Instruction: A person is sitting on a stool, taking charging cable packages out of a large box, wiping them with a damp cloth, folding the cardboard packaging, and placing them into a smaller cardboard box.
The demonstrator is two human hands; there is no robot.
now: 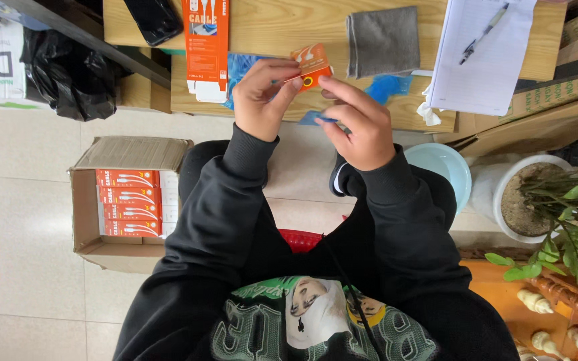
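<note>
My left hand (262, 97) pinches a small orange card (310, 65) by its lower left edge, holding it above the front edge of the wooden table (282, 27). My right hand (356, 124) touches the card's lower right corner with the index fingertip, and a small blue piece (327, 119) sits between its thumb and fingers. An open orange cable box (206, 47) lies on the table just left of my left hand. A blue plastic wrapper (386, 87) lies beneath the hands.
A grey cloth (382, 40), a paper pad with a pen (483, 53) and a black phone (154, 19) lie on the table. A cardboard carton (88, 200) of orange boxes stands on the floor at left. A potted plant (543, 200) and pale blue bucket (446, 167) stand at right.
</note>
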